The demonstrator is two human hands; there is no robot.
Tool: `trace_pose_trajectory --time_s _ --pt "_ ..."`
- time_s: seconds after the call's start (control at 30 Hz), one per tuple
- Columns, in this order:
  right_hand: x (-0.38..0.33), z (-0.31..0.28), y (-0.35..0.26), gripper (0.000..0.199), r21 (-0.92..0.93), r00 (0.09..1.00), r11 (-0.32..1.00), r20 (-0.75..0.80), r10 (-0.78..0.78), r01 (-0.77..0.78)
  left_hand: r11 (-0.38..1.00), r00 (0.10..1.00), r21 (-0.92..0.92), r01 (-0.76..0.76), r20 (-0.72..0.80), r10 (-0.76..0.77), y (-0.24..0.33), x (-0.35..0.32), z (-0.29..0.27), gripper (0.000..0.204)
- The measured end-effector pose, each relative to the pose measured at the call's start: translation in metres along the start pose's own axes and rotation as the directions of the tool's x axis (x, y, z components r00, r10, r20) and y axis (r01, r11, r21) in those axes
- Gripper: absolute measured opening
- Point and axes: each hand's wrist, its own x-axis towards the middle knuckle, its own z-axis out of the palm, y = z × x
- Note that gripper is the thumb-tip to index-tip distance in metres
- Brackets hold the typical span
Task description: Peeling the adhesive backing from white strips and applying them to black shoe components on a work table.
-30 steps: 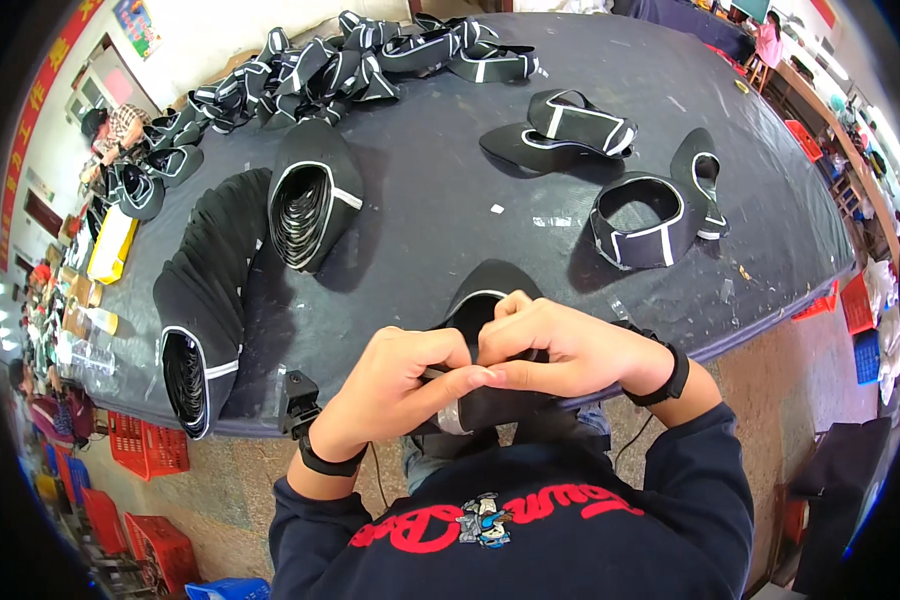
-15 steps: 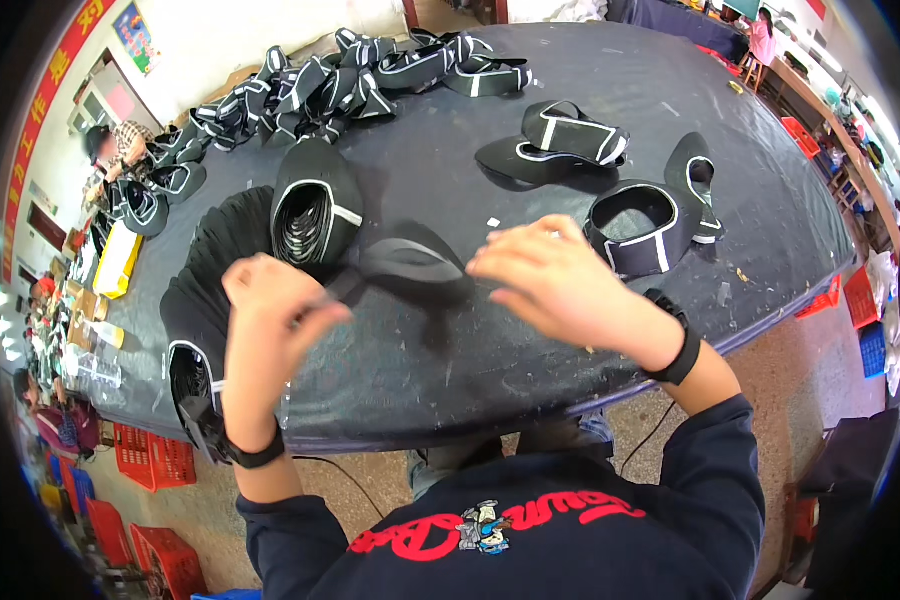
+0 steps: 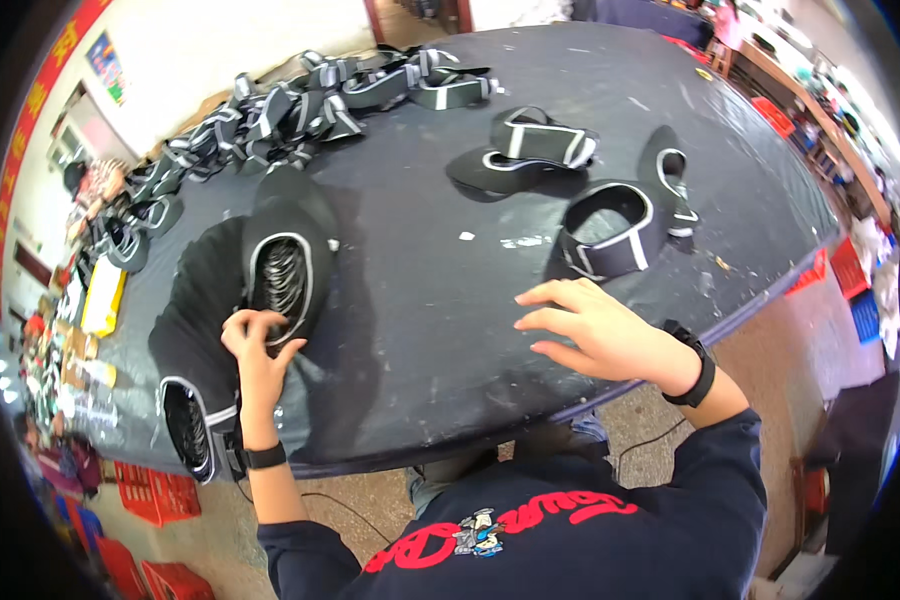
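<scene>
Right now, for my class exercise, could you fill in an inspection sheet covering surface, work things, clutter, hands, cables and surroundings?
Surface: table with a dark, slightly wrinkled cover.
Work things: white-edged black visors; a nested stack by the left hand, a longer stack beside it, loose visors beyond the right hand, a heap along the far side.
Clutter: small pale scrap near the middle.
Hands: left hand at the nested stack, contact unclear; right hand empty, fingers spread above the table.
Cables: thin dark cable below the table's near edge.
Surroundings: red crate at lower left; another person at far left.
</scene>
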Motion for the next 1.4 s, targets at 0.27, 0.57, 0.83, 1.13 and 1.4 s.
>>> trace_pose_trajectory --time_s 0.27,0.57,0.83,1.13,1.4 --pt "0.002 0.006 0.051 0.061 -0.318 0.894 0.869 -0.367 0.257 -0.38 0.874 0.91 -0.446 0.192 -0.253 -0.329 -0.039 0.023 0.045 0.087" --pt "-0.013 0.021 0.022 0.024 -0.04 0.973 0.988 -0.185 0.137 -0.147 0.939 0.947 -0.3 0.169 -0.216 -0.24 -0.016 0.021 0.072 0.103" --pt "0.011 0.025 -0.037 0.024 0.162 0.998 0.986 0.045 0.035 -0.042 0.858 0.86 0.104 0.504 0.026 -0.509 -0.007 0.03 0.043 0.12" --pt "0.06 0.045 -0.043 0.021 0.405 0.998 0.914 0.063 -0.002 -0.023 0.714 0.913 -0.668 -0.209 0.129 0.387 0.144 -0.002 0.018 0.047" --pt "0.048 0.05 -0.026 0.018 0.555 0.965 0.8 0.236 0.114 -0.23 0.648 0.988 -0.76 -0.039 0.067 0.138 0.177 0.002 0.058 0.025"
